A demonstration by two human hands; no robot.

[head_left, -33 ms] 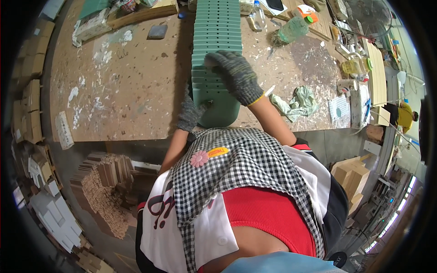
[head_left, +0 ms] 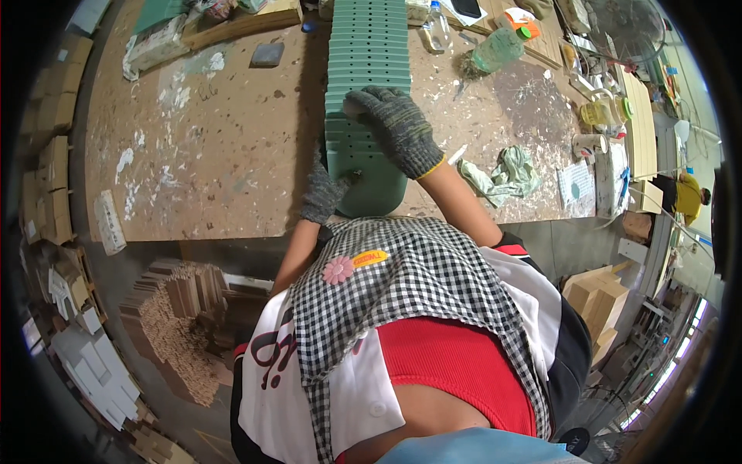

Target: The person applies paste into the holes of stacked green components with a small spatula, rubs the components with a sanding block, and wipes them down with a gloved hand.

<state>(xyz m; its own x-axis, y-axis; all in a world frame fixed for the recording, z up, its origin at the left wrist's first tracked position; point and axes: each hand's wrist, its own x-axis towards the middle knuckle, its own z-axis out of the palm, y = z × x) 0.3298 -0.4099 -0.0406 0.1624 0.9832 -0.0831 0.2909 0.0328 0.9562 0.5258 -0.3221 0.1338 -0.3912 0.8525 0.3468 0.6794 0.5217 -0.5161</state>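
At the workbench's (head_left: pixel 193 155) near edge we see the gloved left hand (head_left: pixel 323 193) curled against the left side of the nearest green panel (head_left: pixel 371 182), the front end of an overlapping row running to the far edge. The gloved right hand (head_left: pixel 398 127) lies mostly flat, fingers spread, on top of the row; a crumpled green rag (head_left: pixel 506 172) lies to the right

Two gloved hands, left hand (head_left: pixel 323 193) and right hand (head_left: pixel 394 127); one long row of overlapping green panels (head_left: pixel 367 46); one green plastic bottle (head_left: pixel 496 50); one clear bottle (head_left: pixel 437 27); one crumpled green rag (head_left: pixel 506 172); one grey sanding block (head_left: pixel 267 54); one floor stack of wooden slats (head_left: pixel 182 329).
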